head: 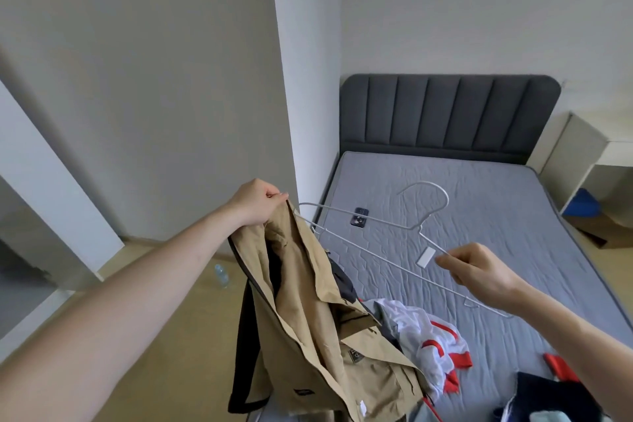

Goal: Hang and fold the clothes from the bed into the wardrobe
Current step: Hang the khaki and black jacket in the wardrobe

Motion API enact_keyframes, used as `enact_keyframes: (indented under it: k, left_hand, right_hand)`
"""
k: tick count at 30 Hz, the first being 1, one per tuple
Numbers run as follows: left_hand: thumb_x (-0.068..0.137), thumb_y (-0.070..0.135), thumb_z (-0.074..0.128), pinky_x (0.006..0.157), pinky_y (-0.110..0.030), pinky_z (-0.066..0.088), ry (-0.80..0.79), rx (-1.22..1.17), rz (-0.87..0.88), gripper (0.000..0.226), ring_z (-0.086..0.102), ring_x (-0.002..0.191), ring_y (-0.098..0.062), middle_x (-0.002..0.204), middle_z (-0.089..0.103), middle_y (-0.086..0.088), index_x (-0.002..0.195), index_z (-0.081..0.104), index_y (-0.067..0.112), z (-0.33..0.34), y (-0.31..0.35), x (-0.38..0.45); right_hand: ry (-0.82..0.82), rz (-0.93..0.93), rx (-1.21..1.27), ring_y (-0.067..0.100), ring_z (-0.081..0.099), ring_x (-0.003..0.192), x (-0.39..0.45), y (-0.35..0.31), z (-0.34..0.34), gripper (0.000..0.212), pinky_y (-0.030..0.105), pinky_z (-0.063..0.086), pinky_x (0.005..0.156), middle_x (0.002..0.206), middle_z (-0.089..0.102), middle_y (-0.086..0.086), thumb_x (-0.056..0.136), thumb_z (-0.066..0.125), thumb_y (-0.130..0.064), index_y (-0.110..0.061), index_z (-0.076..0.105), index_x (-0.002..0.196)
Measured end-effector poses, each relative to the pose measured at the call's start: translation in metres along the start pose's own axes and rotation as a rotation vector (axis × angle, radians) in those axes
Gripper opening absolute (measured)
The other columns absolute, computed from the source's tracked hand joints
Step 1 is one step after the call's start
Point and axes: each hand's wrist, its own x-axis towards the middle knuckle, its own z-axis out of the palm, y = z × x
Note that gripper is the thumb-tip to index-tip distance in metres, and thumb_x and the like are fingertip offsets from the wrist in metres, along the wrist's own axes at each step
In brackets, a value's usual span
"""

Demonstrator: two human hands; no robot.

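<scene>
My left hand (pixel 255 204) grips the top edge of a tan jacket (pixel 308 319) with dark trim, holding it up so that it hangs over the bed's near left corner. One end of a white wire hanger (pixel 376 243) pokes into the jacket's opening. My right hand (pixel 479 271) pinches the hanger's wire near its neck, over the grey mattress (pixel 496 216). A white and red garment (pixel 428 336) lies crumpled on the mattress beside the jacket. More clothes, dark blue (pixel 548 394) and red (pixel 556 365), lie at the bottom right.
A dark phone (pixel 359 216) lies on the mattress near its left edge. The grey padded headboard (pixel 445 113) stands at the far end. A white wall column (pixel 205 79) rises to the left. A plastic bottle (pixel 222 275) lies on the wooden floor. A white shelf unit (pixel 589 161) stands at right.
</scene>
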Motion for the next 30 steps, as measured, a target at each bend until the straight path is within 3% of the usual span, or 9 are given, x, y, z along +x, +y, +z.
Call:
enact_keyframes:
  k: [8,13,16,24,27,30]
  left_hand:
    - [0.101,0.043,0.058,0.062,-0.031,0.031,-0.05,0.011,-0.017,0.047,0.036,0.059,-0.019,0.059,0.036,-0.003,0.064,0.048,0.015,0.001,0.001,0.003]
    - [0.102,0.039,0.058,0.059,-0.033,0.026,-0.073,0.017,0.077,0.053,0.03,0.056,-0.02,0.053,0.028,0.001,0.059,0.033,0.017,0.009,0.023,-0.008]
    - [0.102,0.037,0.057,0.058,-0.034,0.024,-0.056,-0.004,0.14,0.053,0.027,0.056,-0.019,0.055,0.026,-0.001,0.06,0.034,0.015,0.01,0.039,-0.015]
    - [0.102,0.034,0.059,0.053,-0.03,0.025,0.137,-0.115,0.259,0.054,0.025,0.053,-0.016,0.051,0.025,0.003,0.058,0.034,0.014,-0.004,0.073,-0.032]
    - [0.102,0.036,0.059,0.054,-0.033,0.029,0.199,-0.072,0.263,0.055,0.03,0.052,-0.018,0.048,0.029,0.002,0.057,0.04,0.009,-0.018,0.072,-0.029]
    - [0.101,0.039,0.059,0.056,-0.034,0.032,0.231,-0.009,0.243,0.055,0.035,0.054,-0.022,0.048,0.035,-0.001,0.062,0.045,0.004,-0.026,0.059,-0.022]
  right_hand:
    - [-0.064,-0.006,-0.018,0.017,0.028,0.052,-0.013,-0.003,0.003,0.047,0.027,0.026,0.049,0.057,0.033,0.0,0.101,0.063,-0.03,-0.016,0.044,0.06]
    - [-0.099,-0.045,-0.004,0.014,0.023,0.052,-0.018,-0.017,0.026,0.057,0.027,0.022,0.05,0.057,0.029,0.0,0.097,0.059,-0.054,-0.017,0.038,0.059]
    - [-0.019,-0.084,-0.062,0.012,0.024,0.051,-0.014,-0.023,0.049,0.061,0.027,0.022,0.051,0.055,0.028,-0.002,0.097,0.05,-0.063,-0.017,0.036,0.059]
    - [0.234,-0.041,0.032,0.011,0.024,0.043,-0.012,-0.031,0.095,0.068,0.023,0.017,0.049,0.043,0.024,-0.008,0.101,0.056,-0.049,-0.026,0.032,0.041]
    - [0.295,-0.041,0.032,0.011,0.02,0.048,-0.012,-0.025,0.087,0.066,0.032,0.017,0.054,0.048,0.021,-0.005,0.099,0.058,-0.052,-0.021,0.026,0.05]
    - [0.395,-0.036,-0.019,0.013,0.02,0.047,-0.015,-0.016,0.068,0.066,0.027,0.015,0.049,0.047,0.019,-0.005,0.097,0.062,-0.05,-0.019,0.024,0.053]
